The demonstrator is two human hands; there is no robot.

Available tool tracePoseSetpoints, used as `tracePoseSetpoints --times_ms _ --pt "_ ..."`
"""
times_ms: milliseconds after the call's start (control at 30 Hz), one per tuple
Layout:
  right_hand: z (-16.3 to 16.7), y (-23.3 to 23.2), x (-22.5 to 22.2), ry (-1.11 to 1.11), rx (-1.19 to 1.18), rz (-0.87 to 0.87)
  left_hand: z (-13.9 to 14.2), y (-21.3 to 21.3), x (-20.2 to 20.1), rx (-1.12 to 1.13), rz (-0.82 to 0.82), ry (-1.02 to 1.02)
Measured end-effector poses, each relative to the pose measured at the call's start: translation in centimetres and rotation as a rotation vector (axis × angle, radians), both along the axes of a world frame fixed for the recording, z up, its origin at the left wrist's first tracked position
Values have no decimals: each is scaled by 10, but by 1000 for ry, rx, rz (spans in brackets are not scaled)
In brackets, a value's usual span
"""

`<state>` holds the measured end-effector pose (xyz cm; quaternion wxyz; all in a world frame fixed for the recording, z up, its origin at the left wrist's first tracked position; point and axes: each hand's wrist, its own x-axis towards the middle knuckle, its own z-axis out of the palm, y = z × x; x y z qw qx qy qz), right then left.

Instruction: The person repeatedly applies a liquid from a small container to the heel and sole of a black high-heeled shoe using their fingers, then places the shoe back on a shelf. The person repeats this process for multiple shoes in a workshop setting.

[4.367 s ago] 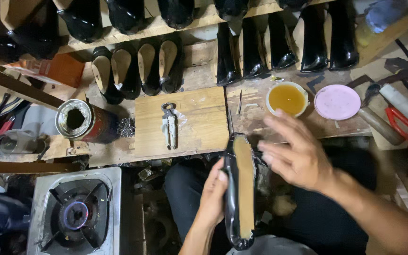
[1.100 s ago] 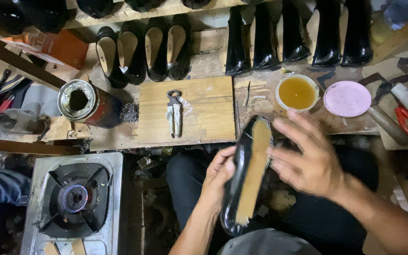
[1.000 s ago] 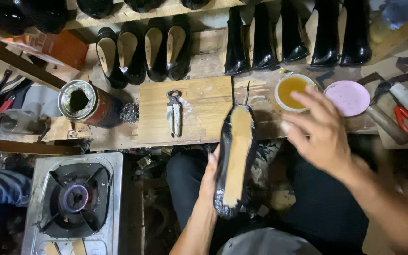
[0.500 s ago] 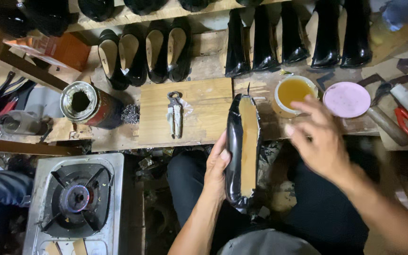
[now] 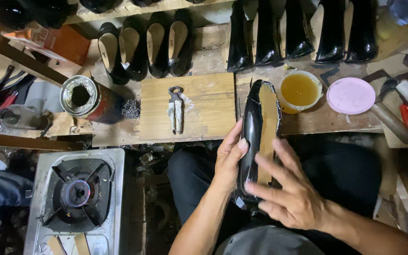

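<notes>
two hands on black shoe (image 5: pixel 253 132), left hand (image 5: pixel 230 158) gripping its edge, right hand (image 5: pixel 291 193) open, fingers flat on tan sole

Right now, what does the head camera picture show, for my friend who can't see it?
Two hands hold a black shoe with its tan sole up: the left hand grips its side, the right hand lies flat on the sole. Behind it, a wooden workbench holds pincers, a bowl of yellow glue and rows of black shoes.

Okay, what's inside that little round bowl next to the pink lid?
The bowl holds a clear amber-yellow liquid, filling most of it. Nothing shows lying in it; its base is hidden by the liquid. It sits on the bench beside the pink lid.
</notes>
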<state>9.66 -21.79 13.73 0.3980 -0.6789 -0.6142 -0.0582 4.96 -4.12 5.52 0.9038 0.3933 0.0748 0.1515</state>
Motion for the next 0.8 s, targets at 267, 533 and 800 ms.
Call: tracePoseSetpoints --times_ms 267,533,800 --pt "-2 3 16 -46 75 88 15 -5 -3 -177 -116 84" --pt "-2 6 18 -112 116 118 31 -3 -6 -223 -193 121" --pt "-7 2 18 -238 124 125 48 -3 -6 -311 -239 94"
